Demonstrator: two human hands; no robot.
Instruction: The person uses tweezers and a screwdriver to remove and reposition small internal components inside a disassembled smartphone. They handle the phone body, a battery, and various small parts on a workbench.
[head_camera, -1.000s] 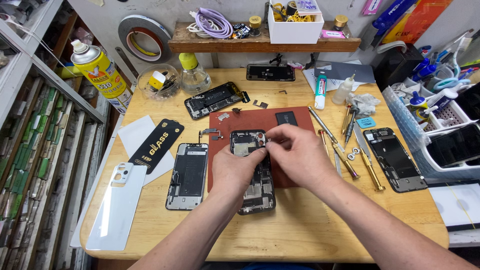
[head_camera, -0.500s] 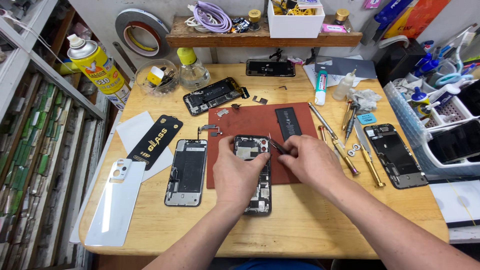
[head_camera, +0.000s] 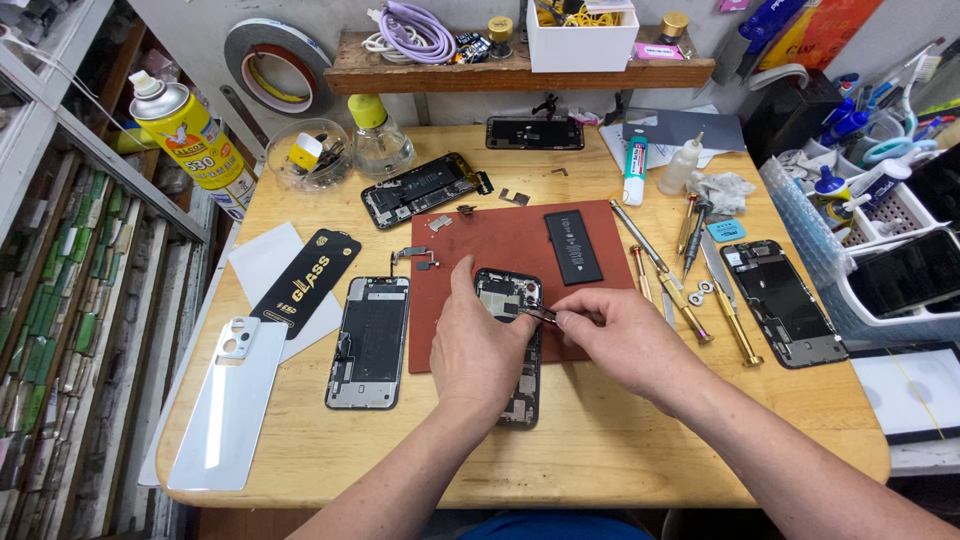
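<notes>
An opened black phone body (head_camera: 508, 300) lies on a dark red work mat (head_camera: 500, 245) in the middle of the wooden table (head_camera: 600, 450). My left hand (head_camera: 478, 345) rests flat on the phone and holds it down, covering its middle. My right hand (head_camera: 620, 335) pinches a pair of thin tweezers (head_camera: 538, 313) whose tips touch the phone's upper part near the camera. A black battery (head_camera: 572, 246) lies on the mat just beyond my right hand.
Another open phone frame (head_camera: 368, 340) lies left of the mat, with a white back glass (head_camera: 232, 400) and black card packet (head_camera: 305, 282) further left. Screwdrivers (head_camera: 690, 290) and a phone frame (head_camera: 785, 300) lie right. A spray can (head_camera: 195, 140), bottle (head_camera: 380, 140) and shelf (head_camera: 520, 65) stand behind.
My view has shifted slightly. My right hand has moved a little right and the tweezer tips have settled on the phone's upper part. The left hand stays on the phone.
</notes>
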